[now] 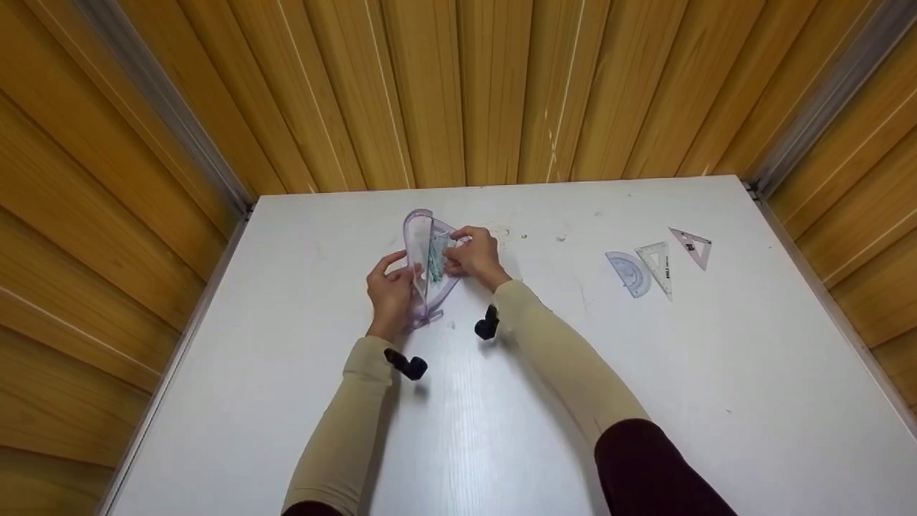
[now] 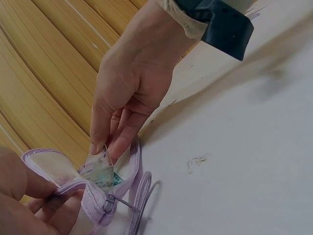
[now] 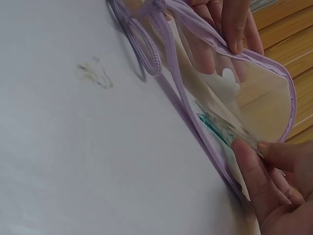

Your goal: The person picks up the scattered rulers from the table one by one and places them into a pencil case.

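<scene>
A see-through zip pouch (image 1: 418,240) with lilac trim lies unzipped on the white table. Along its left edge, my left hand (image 1: 390,295) grips the trim between thumb and fingers; the left wrist view shows the zipper end (image 2: 108,203) near it. My right hand (image 1: 478,256) is at the pouch's opening. In the right wrist view its thumb and forefinger pinch a clear flat piece (image 3: 226,128) with teal markings, most of which sits inside the pouch. What kind of thing this piece is, I cannot tell. A white heart-shaped patch (image 3: 227,85) shows on the pouch's mesh side.
On the table's right side lie a bluish clear protractor (image 1: 630,275), a clear set square (image 1: 656,266) and a pinkish set square (image 1: 693,247). Yellow wood-look panels (image 1: 494,93) stand behind the table (image 1: 716,373) and along its sides. Small marks dot the tabletop.
</scene>
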The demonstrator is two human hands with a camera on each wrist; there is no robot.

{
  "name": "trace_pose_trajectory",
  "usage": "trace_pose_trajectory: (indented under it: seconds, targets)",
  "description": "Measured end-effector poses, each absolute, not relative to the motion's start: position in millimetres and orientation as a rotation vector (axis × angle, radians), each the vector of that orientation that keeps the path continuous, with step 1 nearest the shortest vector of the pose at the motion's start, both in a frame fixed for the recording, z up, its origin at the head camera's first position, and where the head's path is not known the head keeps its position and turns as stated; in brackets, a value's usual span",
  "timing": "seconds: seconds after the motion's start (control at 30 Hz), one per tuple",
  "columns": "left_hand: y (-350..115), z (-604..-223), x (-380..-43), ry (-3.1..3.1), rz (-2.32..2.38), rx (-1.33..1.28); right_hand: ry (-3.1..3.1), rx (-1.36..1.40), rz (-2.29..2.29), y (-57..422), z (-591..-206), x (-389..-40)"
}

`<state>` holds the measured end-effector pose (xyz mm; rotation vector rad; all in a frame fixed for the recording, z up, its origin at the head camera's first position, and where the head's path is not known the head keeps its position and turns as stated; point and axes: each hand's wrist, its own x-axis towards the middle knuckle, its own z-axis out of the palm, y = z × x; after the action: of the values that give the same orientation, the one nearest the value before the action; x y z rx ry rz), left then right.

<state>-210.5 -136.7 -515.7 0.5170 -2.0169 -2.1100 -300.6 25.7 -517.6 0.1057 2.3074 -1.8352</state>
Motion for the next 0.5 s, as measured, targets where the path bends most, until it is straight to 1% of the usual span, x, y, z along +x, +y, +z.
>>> trace_pose_trajectory:
  seconds: [0.5]
  targets:
    - [-136.1, -515.0, -208.6, -1.976, -2.144, 0.511, 2.258, 0.149, -1.838, 23.0, -518.1, -298.8]
